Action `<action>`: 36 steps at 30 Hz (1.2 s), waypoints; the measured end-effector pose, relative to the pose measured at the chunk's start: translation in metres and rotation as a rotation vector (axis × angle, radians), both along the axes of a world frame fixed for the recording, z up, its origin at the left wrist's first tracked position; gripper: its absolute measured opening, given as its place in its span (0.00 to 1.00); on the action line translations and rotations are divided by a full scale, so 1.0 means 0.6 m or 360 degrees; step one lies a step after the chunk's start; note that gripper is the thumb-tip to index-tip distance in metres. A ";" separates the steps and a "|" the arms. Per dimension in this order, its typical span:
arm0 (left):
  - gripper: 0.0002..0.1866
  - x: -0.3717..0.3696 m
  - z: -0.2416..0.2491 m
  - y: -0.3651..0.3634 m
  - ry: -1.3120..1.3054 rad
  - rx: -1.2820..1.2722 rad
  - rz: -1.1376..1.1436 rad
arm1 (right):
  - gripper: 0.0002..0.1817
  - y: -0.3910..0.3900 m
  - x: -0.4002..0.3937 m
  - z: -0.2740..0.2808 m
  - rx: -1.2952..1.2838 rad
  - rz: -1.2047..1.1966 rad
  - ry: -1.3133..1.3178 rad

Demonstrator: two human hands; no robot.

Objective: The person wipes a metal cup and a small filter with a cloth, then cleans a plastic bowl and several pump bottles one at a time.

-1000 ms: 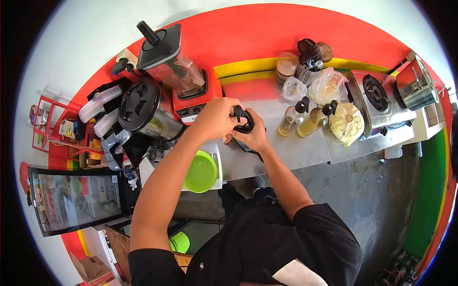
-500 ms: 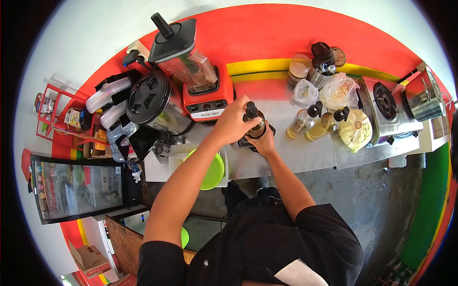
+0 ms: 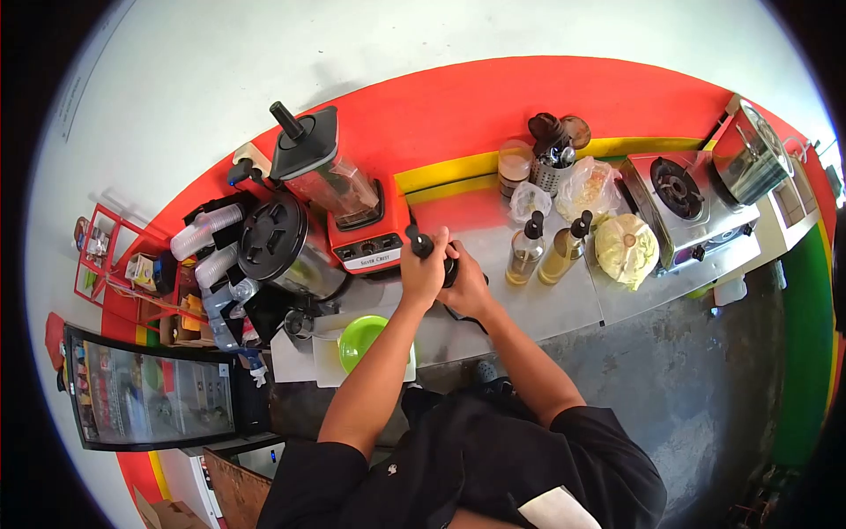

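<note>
My left hand (image 3: 426,271) is closed around a black-topped bottle (image 3: 419,239), its black spout sticking out above the fingers. My right hand (image 3: 471,287) is wrapped around the same thing from the right. A dark part shows between the two hands; most of the bottle is hidden by the fingers. Below the hands, part of a black object lies on the metal counter (image 3: 529,304). To the right stand two bottles with black spouts, a clear one (image 3: 525,254) and a yellowish one (image 3: 564,251).
A red blender (image 3: 366,238) and a black-lidded container (image 3: 273,238) stand at left, with a green bowl (image 3: 361,339) nearer me. A cabbage (image 3: 627,250), a plastic bag (image 3: 589,188), a utensil holder (image 3: 548,179) and a gas stove (image 3: 692,207) are at right.
The camera view has tilted and shifted. My hands have come closer together around the bottle; its body showed between them earlier and is now mostly covered. The black spout now tilts to the left.
</note>
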State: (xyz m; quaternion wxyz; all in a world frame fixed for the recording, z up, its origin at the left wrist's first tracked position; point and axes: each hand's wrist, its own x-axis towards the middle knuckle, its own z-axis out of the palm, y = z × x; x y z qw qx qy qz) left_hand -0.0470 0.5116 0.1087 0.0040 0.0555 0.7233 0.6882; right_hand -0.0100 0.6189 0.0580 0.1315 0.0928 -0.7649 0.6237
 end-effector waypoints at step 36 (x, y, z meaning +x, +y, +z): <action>0.22 0.065 0.274 -0.073 0.0708 0.0521 -0.0286 | 0.34 0.067 0.070 0.032 -0.1492 0.0565 -0.0347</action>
